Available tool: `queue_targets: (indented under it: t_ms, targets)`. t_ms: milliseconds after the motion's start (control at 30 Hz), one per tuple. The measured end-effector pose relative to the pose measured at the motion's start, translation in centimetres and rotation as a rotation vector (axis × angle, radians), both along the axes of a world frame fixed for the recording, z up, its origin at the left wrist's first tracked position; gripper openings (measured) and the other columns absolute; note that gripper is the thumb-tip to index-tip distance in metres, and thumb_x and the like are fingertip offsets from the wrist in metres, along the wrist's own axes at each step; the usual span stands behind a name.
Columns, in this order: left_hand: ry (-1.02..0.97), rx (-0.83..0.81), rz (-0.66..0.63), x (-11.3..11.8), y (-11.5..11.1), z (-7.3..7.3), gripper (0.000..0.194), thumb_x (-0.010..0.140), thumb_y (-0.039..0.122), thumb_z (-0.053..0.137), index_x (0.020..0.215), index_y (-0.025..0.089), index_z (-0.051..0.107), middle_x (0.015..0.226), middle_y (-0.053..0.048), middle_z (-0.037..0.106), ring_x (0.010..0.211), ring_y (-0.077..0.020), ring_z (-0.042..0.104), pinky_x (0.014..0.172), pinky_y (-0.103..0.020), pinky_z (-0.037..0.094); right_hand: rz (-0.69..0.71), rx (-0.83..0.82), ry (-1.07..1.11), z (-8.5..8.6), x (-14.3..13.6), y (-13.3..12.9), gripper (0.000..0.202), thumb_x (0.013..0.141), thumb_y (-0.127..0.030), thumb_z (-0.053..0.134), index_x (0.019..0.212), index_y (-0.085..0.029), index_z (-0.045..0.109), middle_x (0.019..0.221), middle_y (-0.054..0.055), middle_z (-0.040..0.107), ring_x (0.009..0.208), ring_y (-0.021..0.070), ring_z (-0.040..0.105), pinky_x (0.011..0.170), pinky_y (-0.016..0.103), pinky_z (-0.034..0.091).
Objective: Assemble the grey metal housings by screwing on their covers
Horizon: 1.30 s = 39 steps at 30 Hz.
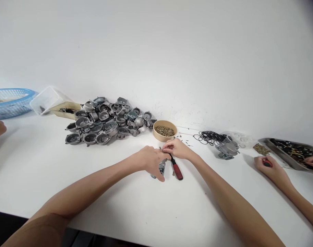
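My left hand (152, 160) curves over a small grey metal carburetor (161, 167) on the white table, thumb on the near side. The far fingers and much of the carburetor are hidden. My right hand (177, 149) is at the far end of the carburetor, thumb and fingertips pinched together; what they hold is too small to make out. Just below it lies a screwdriver (177, 170) with a red and black handle, its shaft pointing toward my hands. A small brass-coloured screw (173, 173) lies beside the handle. Behind my hands stands a round tan bowl (158, 137) of brass-coloured screws (165, 130).
Grey carburetors (104, 138) are heaped at left, near a tan tray (59, 113), clear bin (48, 97) and blue basket (16, 109). Right are black rubber rings (210, 136), another carburetor (227, 150) and a metal tray (279, 158). Other people's hands (273, 169) appear at both sides.
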<state>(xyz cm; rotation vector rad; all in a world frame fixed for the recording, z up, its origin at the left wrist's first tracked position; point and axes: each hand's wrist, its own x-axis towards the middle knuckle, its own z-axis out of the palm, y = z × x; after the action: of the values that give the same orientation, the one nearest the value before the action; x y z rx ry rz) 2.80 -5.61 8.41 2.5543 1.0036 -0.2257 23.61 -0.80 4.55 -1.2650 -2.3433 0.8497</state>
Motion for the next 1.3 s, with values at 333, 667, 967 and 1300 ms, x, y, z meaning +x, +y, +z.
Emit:
queue_targets:
  t_ms: [333, 667, 967, 1300]
  targets:
    - [-0.395, 0.376, -0.192, -1.9, -2.1, -4.2, 0.068, 0.069, 0.028, 0.07, 0.136, 0.03, 0.054, 0.145, -0.009, 0.054, 0.099, -0.0266, 0.064, 0.085, -0.037, 0.052, -0.101, 0.189, 0.188, 2.4, 1.8, -1.5, 0.021, 0.089, -0.036, 0.068, 0.087, -0.018, 0.079, 0.093, 0.007, 0.076, 0.084, 0.0189, 0.068, 0.076, 0.031, 0.055]
    - [-0.571, 0.47, -0.375, -5.4, -2.9, -6.0, 0.068, 0.102, 0.033, 0.053, 0.162, 0.024, 0.022, 0.165, -0.018, 0.027, 0.141, -0.034, 0.045, 0.113, -0.05, 0.043, -0.269, 0.417, 0.411, 1.4, 0.8, -9.7, 0.013, 0.092, -0.029, 0.068, 0.088, -0.02, 0.077, 0.087, 0.006, 0.074, 0.075, 0.0167, 0.068, 0.07, 0.031, 0.057]
    - [-0.899, 0.266, -0.227, -4.2, -2.9, -7.9, 0.059, 0.097, 0.038, 0.065, 0.151, 0.026, 0.043, 0.162, -0.016, 0.031, 0.141, -0.0308, 0.048, 0.115, -0.045, 0.048, -0.134, 0.421, 0.426, -0.6, -0.5, -11.6, 0.014, 0.092, -0.016, 0.066, 0.092, -0.022, 0.078, 0.087, 0.006, 0.073, 0.063, 0.013, 0.064, 0.058, 0.028, 0.054]
    - [-0.966, 0.052, 0.017, -4.7, -2.1, -8.2, 0.066, 0.086, 0.046, 0.078, 0.144, 0.029, 0.052, 0.155, -0.014, 0.039, 0.14, -0.0335, 0.047, 0.119, -0.046, 0.041, -0.282, 0.358, 0.448, -2.3, -1.2, -11.2, 0.011, 0.093, -0.026, 0.068, 0.095, -0.024, 0.079, 0.092, 0.006, 0.073, 0.06, 0.0125, 0.06, 0.055, 0.028, 0.054]
